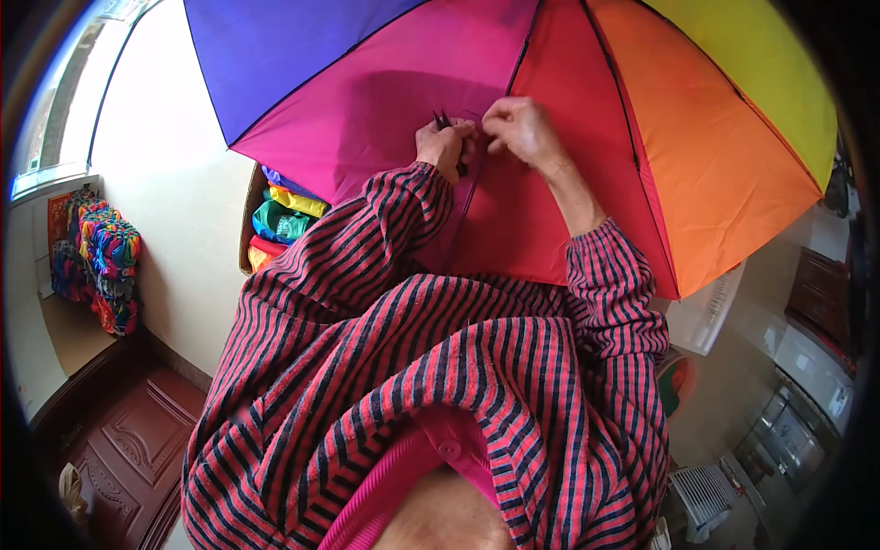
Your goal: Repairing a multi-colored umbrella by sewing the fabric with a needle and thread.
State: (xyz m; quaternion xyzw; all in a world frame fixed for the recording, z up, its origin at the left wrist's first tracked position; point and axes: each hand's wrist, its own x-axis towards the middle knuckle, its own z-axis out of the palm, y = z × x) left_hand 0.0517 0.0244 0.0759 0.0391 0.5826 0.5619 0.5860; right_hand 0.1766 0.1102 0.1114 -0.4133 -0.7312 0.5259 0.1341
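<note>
Left grip: my left grip (444, 147) is closed around a slim dark tool (443, 120), its two narrow tips poking up past my fingers and its lower end showing below them.
Right grip: my right grip (524, 133) is just beside the left, fingers curled in, thumb and forefinger near each other; I cannot tell whether they pinch anything.
Umbrella: the rainbow umbrella (587, 206) is spread open under and around both grips.
Black rib: a black rib (522, 57) runs down between my grips, along the seam.
Panels: magenta panel (293, 137) under and left of my left grip, blue-violet panel (266, 64) beyond it; red panel (573, 220) under my right grip, then orange panel (706, 156) and yellow panel (770, 64) farther right.
Box: below and left of my left grip, an open box (246, 225) holds folded coloured cloth (284, 218).
Bundles: well off to the left, piled multicoloured bundles (108, 252).
Sleeves: striped sleeves (610, 275) end at both wrists.
</note>
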